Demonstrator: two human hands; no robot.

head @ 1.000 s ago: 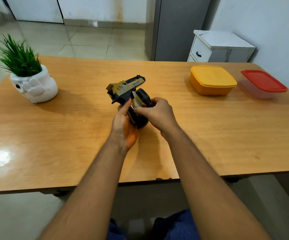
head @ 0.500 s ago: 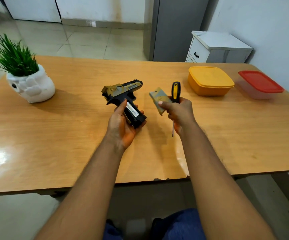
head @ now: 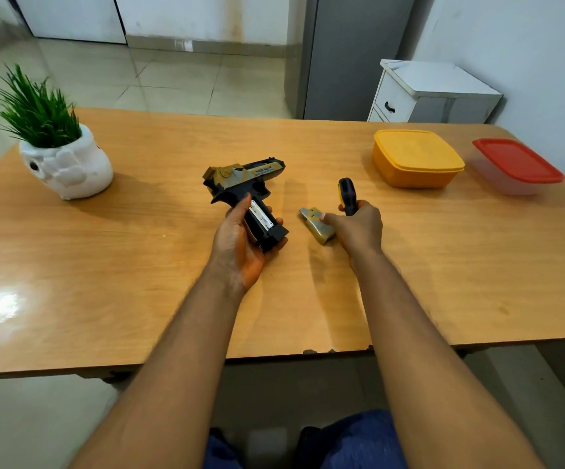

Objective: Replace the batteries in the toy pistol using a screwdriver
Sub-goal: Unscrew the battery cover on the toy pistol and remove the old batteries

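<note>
Left hand [head: 240, 245] wrapped around the grip of the toy pistol [head: 245, 184], held just above the surface [head: 139, 265] with the grip's side open and a battery [head: 261, 216] exposed inside. Right hand [head: 359, 228] clenched on the screwdriver [head: 347, 194], handle pointing up, fingertips also pressing the removed cover [head: 316, 225] at the surface. Far right: yellow box [head: 416, 157] and red-lidded box [head: 516, 164], both closed, contents hidden. Far left: white pot [head: 68, 167] holding a green plant [head: 35, 110].
</note>
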